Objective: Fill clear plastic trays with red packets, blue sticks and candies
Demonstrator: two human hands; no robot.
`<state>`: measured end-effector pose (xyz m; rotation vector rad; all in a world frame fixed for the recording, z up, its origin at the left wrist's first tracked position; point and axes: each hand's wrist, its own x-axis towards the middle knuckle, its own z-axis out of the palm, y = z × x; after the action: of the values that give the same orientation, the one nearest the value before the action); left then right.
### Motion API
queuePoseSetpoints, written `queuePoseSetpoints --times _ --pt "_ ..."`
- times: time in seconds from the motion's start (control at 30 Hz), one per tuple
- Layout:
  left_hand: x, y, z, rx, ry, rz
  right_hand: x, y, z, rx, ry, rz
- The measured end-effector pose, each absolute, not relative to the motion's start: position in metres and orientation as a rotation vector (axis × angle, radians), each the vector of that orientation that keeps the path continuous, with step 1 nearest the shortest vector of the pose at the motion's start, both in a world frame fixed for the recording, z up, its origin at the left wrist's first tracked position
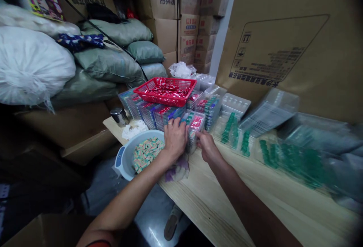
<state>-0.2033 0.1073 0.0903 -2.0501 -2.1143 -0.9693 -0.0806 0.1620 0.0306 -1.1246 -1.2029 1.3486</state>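
A red lattice-walled plastic basket (172,100) holds red-and-white wrappers (166,91). A pale blue-grey round plastic basin (123,158) holds pastel-striped sweets (147,154). A clear plastic pack (195,123) shows red and green. A navy cloth (81,41) has white flecks.

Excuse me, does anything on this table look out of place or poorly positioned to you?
Yes: the pale blue basin of striped pieces appears to jut past the near edge of the wooden table, so it looks oddly perched rather than fully supported.
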Motion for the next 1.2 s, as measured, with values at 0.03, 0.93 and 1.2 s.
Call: queuePoseSetpoints --times 0.03,0.93,1.2 --pt "-0.205 0.107 0.094 -2.147 -2.048 -0.923 -0.081 0.16 0.033 -1.126 -1.178 1.376" --pt "-0.242 0.154 0.101 -2.898 -1.737 -0.724 0.006 0.102 0.0 -1.411 -1.332 1.371" --pt "-0.221 0.17 0.109 -2.754 -1.704 -0.565 -0.018 0.094 -0.017 -1.424 -1.658 1.187"
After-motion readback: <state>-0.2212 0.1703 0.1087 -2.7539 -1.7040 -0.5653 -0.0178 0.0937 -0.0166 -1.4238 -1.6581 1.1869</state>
